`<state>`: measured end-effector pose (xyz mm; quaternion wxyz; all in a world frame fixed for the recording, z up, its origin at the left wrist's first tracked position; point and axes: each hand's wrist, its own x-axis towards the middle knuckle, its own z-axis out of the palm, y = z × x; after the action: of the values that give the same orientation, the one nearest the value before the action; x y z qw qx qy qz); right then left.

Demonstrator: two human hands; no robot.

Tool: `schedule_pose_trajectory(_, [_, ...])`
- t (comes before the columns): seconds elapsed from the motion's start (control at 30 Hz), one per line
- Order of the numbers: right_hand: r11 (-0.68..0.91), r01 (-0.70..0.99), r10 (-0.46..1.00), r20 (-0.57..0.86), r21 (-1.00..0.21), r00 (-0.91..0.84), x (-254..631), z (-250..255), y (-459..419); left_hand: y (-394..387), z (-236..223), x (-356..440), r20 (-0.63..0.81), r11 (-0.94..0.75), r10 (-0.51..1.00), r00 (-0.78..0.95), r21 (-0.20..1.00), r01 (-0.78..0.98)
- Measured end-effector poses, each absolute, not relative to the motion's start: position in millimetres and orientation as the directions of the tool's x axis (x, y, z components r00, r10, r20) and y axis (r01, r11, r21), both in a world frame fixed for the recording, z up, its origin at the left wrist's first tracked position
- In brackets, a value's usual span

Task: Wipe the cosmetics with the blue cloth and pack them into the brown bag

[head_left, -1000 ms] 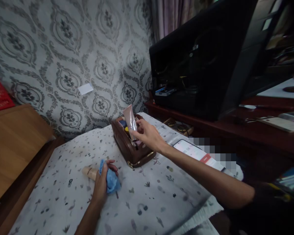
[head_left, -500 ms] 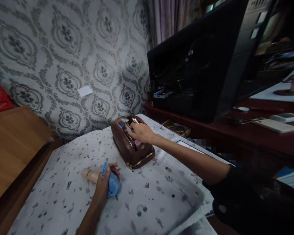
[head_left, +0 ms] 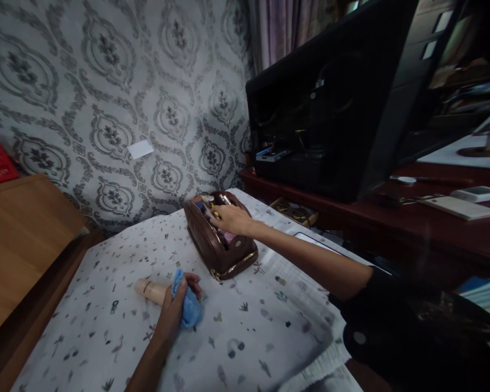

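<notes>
My left hand is closed around a crumpled blue cloth, low over the patterned white sheet. Just left of that hand lies a beige, capped cylinder, like a cosmetic bottle; the hand partly covers its right end. A brown zip bag stands open farther back, full of small items, some of them cosmetic-like tubes. Into its opening reaches my right hand, fingers bent together among the contents. A pale piece shows at the fingertips, too small to name.
A large black monitor or TV stands on a dark red desk to the right, with a white notebook-like item. A small open box sits beyond the bag. At left is a wooden panel; patterned wallpaper rises behind.
My right hand has shifted slightly left and down within the bag's opening. The left hand keeps its hold on the blue cloth, nearly still. The view has moved a little.
</notes>
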<state>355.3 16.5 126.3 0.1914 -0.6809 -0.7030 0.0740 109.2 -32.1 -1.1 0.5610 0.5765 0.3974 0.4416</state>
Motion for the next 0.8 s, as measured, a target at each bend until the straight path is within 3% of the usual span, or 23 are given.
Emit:
schedule_pose_trajectory(0.47, [0.143, 0.930, 0.963, 0.265, -0.339, -0.052, 370, 123, 26, -35, -5, 113, 0.057, -0.048, 0.961, 0.272, 0.998, -0.040])
schedule_pose_trajectory(0.8, [0.145, 0.930, 0.984, 0.149, -0.339, -0.099, 352, 118, 48, -33, -1, 111, 0.039, -0.039, 0.946, 0.321, 0.999, -0.005])
